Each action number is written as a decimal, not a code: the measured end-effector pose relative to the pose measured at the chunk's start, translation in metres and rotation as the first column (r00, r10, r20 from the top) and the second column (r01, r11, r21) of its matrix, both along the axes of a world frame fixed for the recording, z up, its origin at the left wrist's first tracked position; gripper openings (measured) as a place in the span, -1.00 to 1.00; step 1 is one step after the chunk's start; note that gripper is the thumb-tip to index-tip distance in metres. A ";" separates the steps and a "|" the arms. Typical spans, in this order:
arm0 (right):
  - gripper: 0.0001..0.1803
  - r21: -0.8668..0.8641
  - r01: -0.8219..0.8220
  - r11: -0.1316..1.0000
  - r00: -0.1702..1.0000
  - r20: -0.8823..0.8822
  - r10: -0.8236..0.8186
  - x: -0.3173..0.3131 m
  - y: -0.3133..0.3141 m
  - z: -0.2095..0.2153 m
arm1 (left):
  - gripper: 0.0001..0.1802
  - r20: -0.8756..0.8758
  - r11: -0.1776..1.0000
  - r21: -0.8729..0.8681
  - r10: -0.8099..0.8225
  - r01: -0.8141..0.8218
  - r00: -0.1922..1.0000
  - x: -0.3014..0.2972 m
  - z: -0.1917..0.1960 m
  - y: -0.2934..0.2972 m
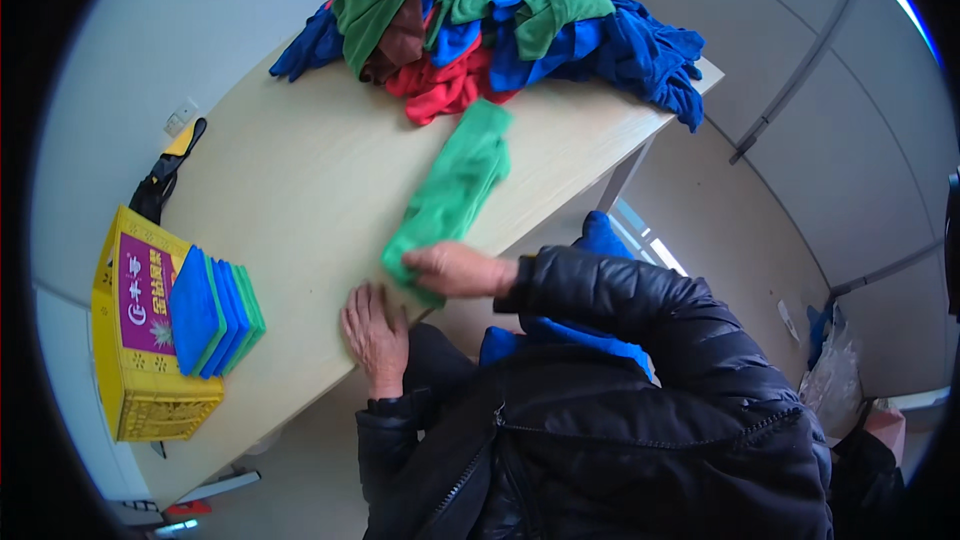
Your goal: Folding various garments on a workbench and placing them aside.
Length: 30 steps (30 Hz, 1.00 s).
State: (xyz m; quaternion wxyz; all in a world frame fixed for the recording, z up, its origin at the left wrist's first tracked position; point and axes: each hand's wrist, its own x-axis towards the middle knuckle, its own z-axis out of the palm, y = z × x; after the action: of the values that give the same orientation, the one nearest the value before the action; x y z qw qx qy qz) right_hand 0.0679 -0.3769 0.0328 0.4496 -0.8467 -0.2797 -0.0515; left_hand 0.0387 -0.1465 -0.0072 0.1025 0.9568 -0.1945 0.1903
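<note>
Here, my right hand (452,269) grasps the green cloth (452,180), presumably for control; my empty left hand (378,333) lies just beside it.

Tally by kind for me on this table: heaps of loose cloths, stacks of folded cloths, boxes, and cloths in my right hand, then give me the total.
Heap of loose cloths: 1
Stack of folded cloths: 1
Yellow box: 1
Green cloth in the right hand: 1
Total: 4
The heap's cloths overlap too much to count singly.
</note>
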 end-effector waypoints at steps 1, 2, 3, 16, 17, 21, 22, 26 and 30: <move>-0.72 0.078 -0.083 0.994 0.996 -0.031 0.085 -0.012 0.022 0.005 | -0.44 -0.019 0.998 -0.064 -0.007 0.006 1.000 0.001 -0.006 0.004; -0.72 0.085 -0.103 0.991 0.994 -0.037 0.106 -0.017 0.033 0.009 | -0.46 -0.038 0.992 -0.128 -0.012 0.007 0.999 0.002 -0.013 0.008; -0.70 0.171 -0.139 0.975 0.986 -0.071 0.153 -0.021 0.046 0.011 | -0.46 -0.046 0.992 -0.120 0.022 -0.028 0.999 0.001 -0.023 0.016; -0.59 0.323 -0.123 0.938 0.896 -0.369 0.245 -0.005 -0.004 0.179 | -0.42 -0.001 0.421 -0.900 -0.260 0.112 0.966 0.036 0.061 -0.026; -0.61 0.276 -0.099 0.956 0.938 -0.294 0.182 -0.007 -0.006 0.193 | -0.48 0.071 0.354 -0.915 -0.330 0.193 0.941 0.041 0.071 -0.029; -0.66 0.158 -0.054 0.986 0.993 -0.092 0.069 -0.010 -0.013 0.235 | -0.62 0.081 0.415 -0.856 -0.481 0.308 0.873 0.060 0.092 -0.039; -0.67 0.130 -0.028 0.991 0.999 -0.032 0.032 -0.009 -0.018 0.242 | -0.62 0.093 0.408 -0.857 -0.477 0.314 0.874 0.059 0.095 -0.039; -0.69 -0.110 0.139 0.984 0.955 0.278 -0.104 0.025 -0.052 0.258 | -0.78 -0.053 0.506 -0.830 -0.490 0.234 0.870 0.057 0.114 -0.037; -0.68 0.153 0.190 0.970 0.953 0.210 -0.220 0.055 -0.084 0.263 | -0.91 -0.026 0.466 -0.870 -0.372 0.162 0.928 0.063 0.133 -0.010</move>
State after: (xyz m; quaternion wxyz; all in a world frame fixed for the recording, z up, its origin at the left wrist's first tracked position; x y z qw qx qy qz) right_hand 0.1229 -0.4612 0.2953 0.4618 -0.8285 -0.2352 -0.2122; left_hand 0.1020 -0.1561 0.1261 0.6085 0.7522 -0.2109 0.1395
